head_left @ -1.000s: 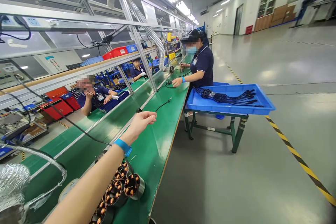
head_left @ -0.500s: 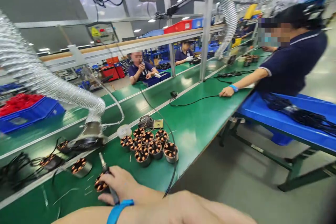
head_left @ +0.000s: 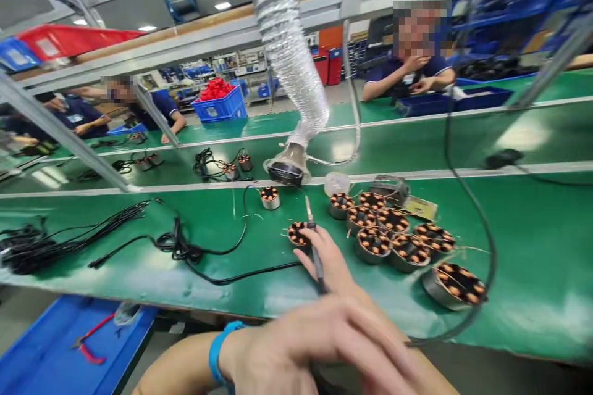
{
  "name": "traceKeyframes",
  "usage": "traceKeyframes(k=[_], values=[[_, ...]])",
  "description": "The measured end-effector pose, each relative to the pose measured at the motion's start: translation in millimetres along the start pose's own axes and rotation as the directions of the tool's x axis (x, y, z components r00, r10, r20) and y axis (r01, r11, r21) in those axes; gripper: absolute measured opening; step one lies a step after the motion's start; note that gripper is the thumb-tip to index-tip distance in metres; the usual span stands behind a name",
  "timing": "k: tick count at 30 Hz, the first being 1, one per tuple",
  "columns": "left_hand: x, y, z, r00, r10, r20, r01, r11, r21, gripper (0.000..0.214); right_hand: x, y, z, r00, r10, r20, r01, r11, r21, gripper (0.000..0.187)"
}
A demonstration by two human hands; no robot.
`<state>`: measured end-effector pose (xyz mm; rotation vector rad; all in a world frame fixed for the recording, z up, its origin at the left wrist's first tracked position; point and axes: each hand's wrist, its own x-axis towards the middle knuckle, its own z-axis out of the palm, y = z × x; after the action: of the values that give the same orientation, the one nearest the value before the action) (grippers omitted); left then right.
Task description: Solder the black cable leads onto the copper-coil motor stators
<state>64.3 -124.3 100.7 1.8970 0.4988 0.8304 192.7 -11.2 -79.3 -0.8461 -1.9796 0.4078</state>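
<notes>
My right hand (head_left: 331, 259) is closed around a soldering iron (head_left: 316, 253), its tip pointing away from me. The fingertips of that hand also touch a stator (head_left: 296, 233) with copper windings on the green bench. My left hand (head_left: 319, 339), with a blue wristband (head_left: 222, 352), is raised close to the camera and crosses over my right forearm. Its fingers are loosely bent and apart, slightly blurred, and nothing shows in them. Several wound stators (head_left: 373, 244) stand grouped right of my right hand. Another single stator (head_left: 270, 197) stands beyond it.
A fume duct (head_left: 290, 163) hangs over the bench's far side. Black cables (head_left: 180, 244) lie to the left, near a cable bundle (head_left: 28, 247). A blue tray (head_left: 50, 345) with red-handled cutters (head_left: 92, 345) is at lower left. A person (head_left: 410, 71) sits opposite.
My view has swung left, so the co-worker at the right is out of sight and the cables and blue tray appear. My right hand still holds the soldering iron at the stator.
</notes>
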Motion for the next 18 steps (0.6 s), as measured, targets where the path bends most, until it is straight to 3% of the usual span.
traceKeyframes(k=[1,3,4,6,9,11,14,18], values=[[-9.7,-13.3,-14.3,0.995,-0.003,-0.098,0.006,1.0,0.031,0.064,0.4,0.1,0.6,1.0,0.001,0.005,-0.001,1.0,-0.008,0.039],[-30.0,-48.5,-49.9,0.938,-0.05,-0.343,0.128,0.969,0.21,0.041,1.1,0.2,2.0,1.0,-0.004,-0.001,0.004,1.0,-0.017,0.038],[-39.7,-69.2,-69.9,0.885,-0.082,-0.458,0.262,0.901,0.345,0.031,1.5,0.5,3.1,1.0,-0.007,-0.01,0.006,1.0,-0.019,0.038],[-56.1,-112.0,-108.9,0.807,-0.05,-0.589,0.467,0.664,0.584,0.021,2.6,2.0,5.7,0.999,-0.009,-0.036,0.008,1.0,-0.014,0.038],[-70.0,-165.8,-150.0,0.815,-0.095,-0.572,0.571,0.308,0.761,0.018,4.4,6.2,8.9,0.999,0.007,-0.041,-0.006,1.0,0.016,0.038],[-73.1,-187.3,-161.6,0.834,-0.188,-0.519,0.549,0.181,0.816,0.014,5.6,8.8,9.2,0.999,0.018,-0.03,-0.017,0.999,0.041,0.039],[-72.8,-198.4,-163.2,0.859,-0.197,-0.472,0.504,0.176,0.845,0.022,7.9,11.3,7.6,1.0,0.022,-0.003,-0.022,0.998,0.064,0.039],[-71.3,-193.4,-157.6,0.899,-0.141,-0.414,0.437,0.229,0.87,0.024,14.4,12.2,5.8,0.999,0.027,0.03,-0.029,0.995,0.092,0.038]])
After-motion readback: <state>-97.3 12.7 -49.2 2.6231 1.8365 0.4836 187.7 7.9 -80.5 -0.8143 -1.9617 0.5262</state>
